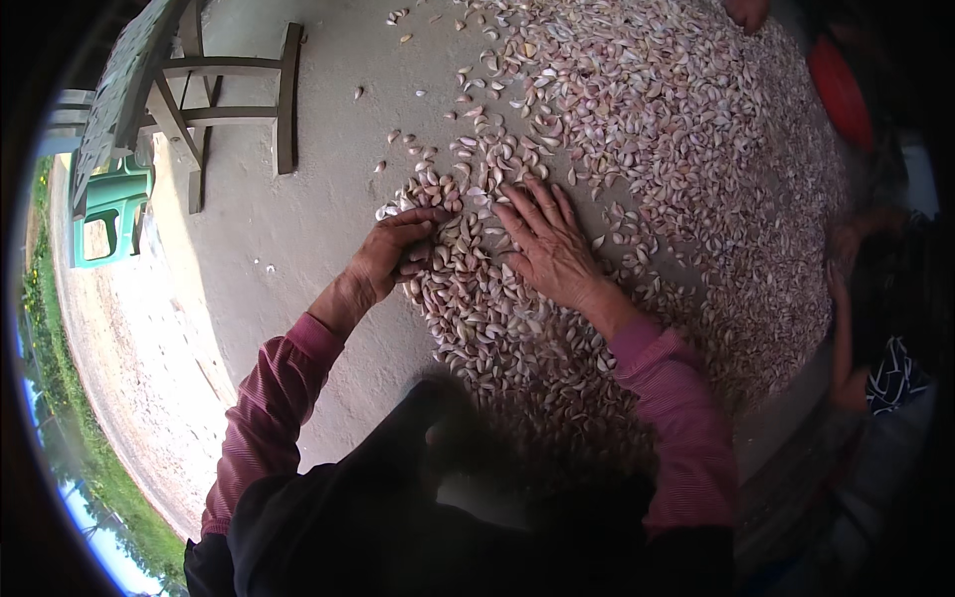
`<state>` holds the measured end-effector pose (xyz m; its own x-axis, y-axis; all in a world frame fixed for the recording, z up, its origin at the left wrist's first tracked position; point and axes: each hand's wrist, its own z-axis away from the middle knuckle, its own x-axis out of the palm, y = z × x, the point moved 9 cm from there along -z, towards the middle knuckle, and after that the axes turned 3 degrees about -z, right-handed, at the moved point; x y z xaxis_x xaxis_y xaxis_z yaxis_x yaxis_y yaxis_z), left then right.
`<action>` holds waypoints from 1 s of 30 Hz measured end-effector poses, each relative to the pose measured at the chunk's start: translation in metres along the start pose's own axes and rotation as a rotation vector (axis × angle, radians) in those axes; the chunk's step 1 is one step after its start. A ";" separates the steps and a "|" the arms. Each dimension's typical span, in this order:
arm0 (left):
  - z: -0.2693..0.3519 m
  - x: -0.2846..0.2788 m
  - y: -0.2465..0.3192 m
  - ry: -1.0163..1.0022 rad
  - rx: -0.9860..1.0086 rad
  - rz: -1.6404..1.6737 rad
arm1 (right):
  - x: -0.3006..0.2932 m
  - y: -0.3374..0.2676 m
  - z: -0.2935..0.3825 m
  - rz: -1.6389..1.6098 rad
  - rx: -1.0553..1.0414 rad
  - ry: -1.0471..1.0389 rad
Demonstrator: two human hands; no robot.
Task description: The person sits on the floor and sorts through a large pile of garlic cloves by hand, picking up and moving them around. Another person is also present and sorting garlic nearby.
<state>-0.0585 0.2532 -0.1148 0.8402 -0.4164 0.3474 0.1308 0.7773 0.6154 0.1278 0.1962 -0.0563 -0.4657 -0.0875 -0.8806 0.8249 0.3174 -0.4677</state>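
Note:
Many loose garlic cloves [485, 291] lie spread over the grey concrete floor below and between my hands. My left hand [395, 250] is at the left edge of this heap, fingers curled with the fingertips over the cloves; whether a clove is between them cannot be told. A small cluster of cloves [436, 190] lies just beyond its fingers. My right hand [548, 242] rests palm down on the cloves, fingers apart and pointing away from me, with no clove seen gripped. A larger heap of garlic cloves [671, 112] spreads beyond it to the upper right.
A wooden frame with legs [224, 116] stands at the upper left, near a green plastic stool [112, 216]. At the right edge are another person's arms [843, 298] beside the large heap. Another person's hand [746, 11] and a red object [839, 89] show at the upper right.

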 end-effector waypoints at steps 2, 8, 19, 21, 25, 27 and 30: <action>-0.001 -0.010 0.010 0.051 0.048 0.010 | 0.013 -0.027 0.025 -0.058 -0.029 -0.099; 0.013 -0.003 0.031 0.036 0.120 0.077 | 0.031 -0.065 0.109 -0.016 -0.054 -0.217; 0.064 0.054 -0.085 -0.006 -0.246 0.042 | 0.043 -0.099 0.094 0.034 -0.306 -0.303; 0.047 0.028 -0.076 -0.081 -0.142 0.053 | 0.045 -0.111 0.075 0.057 -0.305 -0.185; 0.049 0.008 -0.029 -0.020 -0.009 0.125 | 0.047 -0.115 0.080 -0.022 -0.266 -0.177; 0.056 0.026 -0.036 -0.054 -0.076 0.061 | 0.048 -0.113 0.114 0.066 -0.267 -0.229; 0.080 0.074 -0.078 -0.133 -0.275 -0.123 | 0.031 -0.103 0.171 0.010 -0.231 -0.356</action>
<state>-0.0482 0.1244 -0.0806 0.7355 -0.5590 0.3828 0.3795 0.8080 0.4507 0.0829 -0.0008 -0.0486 -0.2852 -0.3911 -0.8750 0.7164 0.5195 -0.4657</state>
